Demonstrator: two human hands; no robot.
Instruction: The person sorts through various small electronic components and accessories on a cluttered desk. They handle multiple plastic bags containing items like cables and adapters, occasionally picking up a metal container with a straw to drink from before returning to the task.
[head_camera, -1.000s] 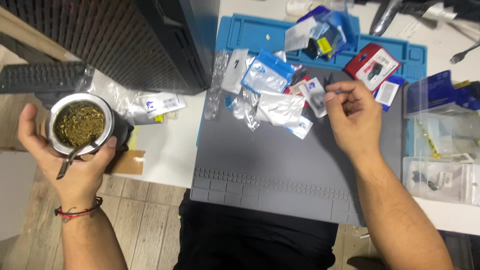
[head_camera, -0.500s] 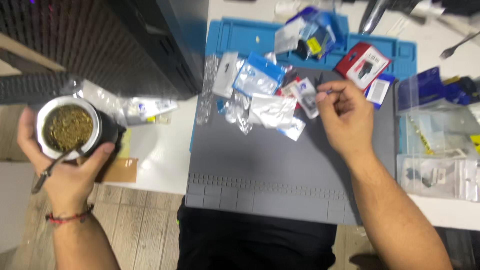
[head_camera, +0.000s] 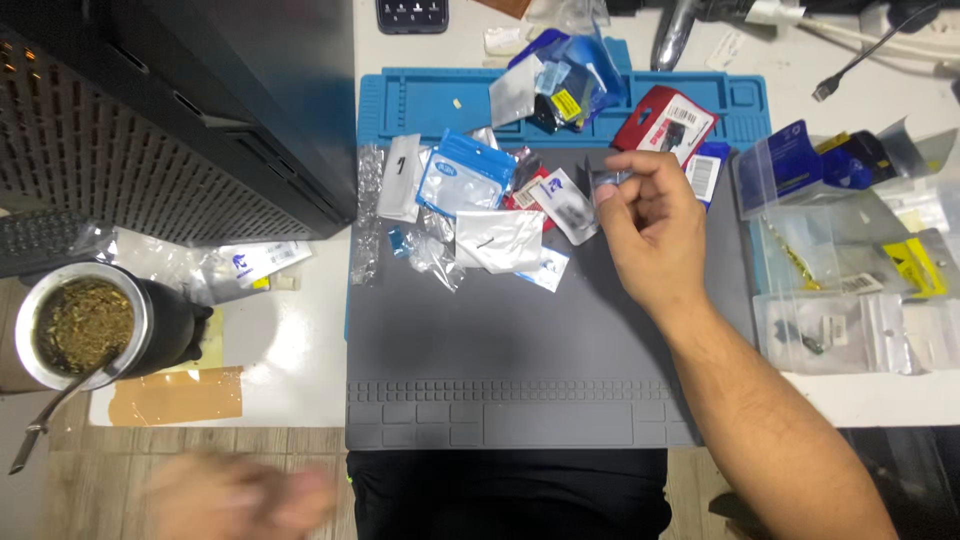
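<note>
Two hands are showing, and only one is working at the mat. The grey work mat (head_camera: 520, 340) is lying across the middle with a blue tray (head_camera: 420, 100) at its far edge, and a scatter of small packets is sitting where the two meet. The right hand (head_camera: 645, 235) is hovering over the right of that scatter, fingers curled and pinching a small dark part (head_camera: 606, 179) at its far-left tip; the silver packet (head_camera: 500, 240) is lying just left of it. The left hand (head_camera: 240, 495) is blurring at the near left edge, well apart, its grip impossible to tell, with the metal cup (head_camera: 85, 325) standing beyond it.
</note>
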